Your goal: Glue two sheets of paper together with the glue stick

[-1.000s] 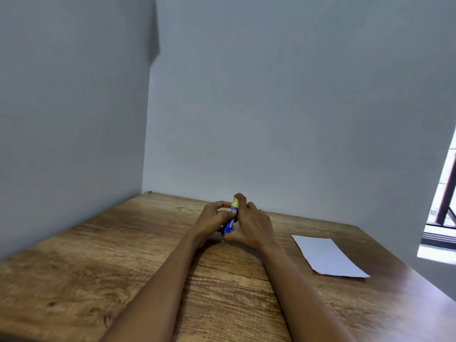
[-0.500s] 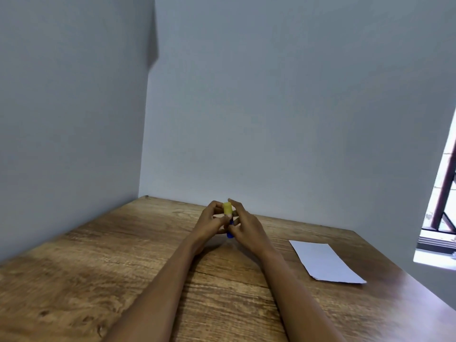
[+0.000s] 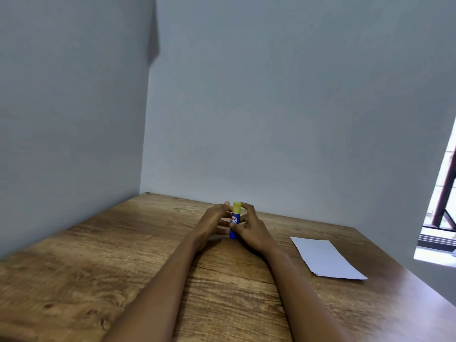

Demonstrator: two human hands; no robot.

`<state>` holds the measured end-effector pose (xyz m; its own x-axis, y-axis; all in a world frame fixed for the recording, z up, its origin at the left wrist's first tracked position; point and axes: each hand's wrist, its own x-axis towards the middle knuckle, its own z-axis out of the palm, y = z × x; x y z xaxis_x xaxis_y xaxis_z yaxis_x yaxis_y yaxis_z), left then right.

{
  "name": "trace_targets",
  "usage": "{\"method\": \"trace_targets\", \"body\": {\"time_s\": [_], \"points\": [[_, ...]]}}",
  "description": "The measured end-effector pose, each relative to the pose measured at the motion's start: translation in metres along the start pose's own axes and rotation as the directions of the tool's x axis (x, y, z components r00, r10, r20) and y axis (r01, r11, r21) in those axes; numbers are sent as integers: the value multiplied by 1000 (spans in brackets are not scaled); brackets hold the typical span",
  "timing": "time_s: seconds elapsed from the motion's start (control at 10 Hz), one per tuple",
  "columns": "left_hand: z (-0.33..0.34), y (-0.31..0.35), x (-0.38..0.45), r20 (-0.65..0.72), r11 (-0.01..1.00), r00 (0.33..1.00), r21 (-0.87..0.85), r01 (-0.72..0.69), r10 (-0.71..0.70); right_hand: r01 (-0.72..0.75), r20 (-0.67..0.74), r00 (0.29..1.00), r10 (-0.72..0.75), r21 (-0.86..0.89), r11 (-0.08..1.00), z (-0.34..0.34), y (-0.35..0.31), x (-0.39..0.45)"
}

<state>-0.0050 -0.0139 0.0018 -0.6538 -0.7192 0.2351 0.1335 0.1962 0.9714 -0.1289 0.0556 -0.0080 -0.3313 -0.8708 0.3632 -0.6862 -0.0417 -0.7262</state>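
On the wooden table (image 3: 98, 267) at frame centre, I see my right hand (image 3: 249, 230) pinching the upright glue stick (image 3: 234, 222); my left hand (image 3: 212, 222) lies relaxed beside it, fingertips partly hidden.

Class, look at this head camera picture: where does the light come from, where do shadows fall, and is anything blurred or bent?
Head view: daylight enters from the window at right; a soft shadow lies on the table under the forearms, a dark wedge on the wall corner; the wide lens bows the wall edge; the glue stick label is slightly soft.
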Motion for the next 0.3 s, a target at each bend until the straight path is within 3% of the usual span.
{"method": "trace_targets", "body": {"time_s": [0.2, 0.3], "points": [[-2, -3, 2, 10, 998, 1000, 64, -26, 26, 12, 56, 998, -14, 37, 999, -2, 0, -1], [-3, -6, 4, -164, 983, 976, 140, -120, 142, 35, -45, 999, -30, 118, 992, -3, 0, -3]]}}
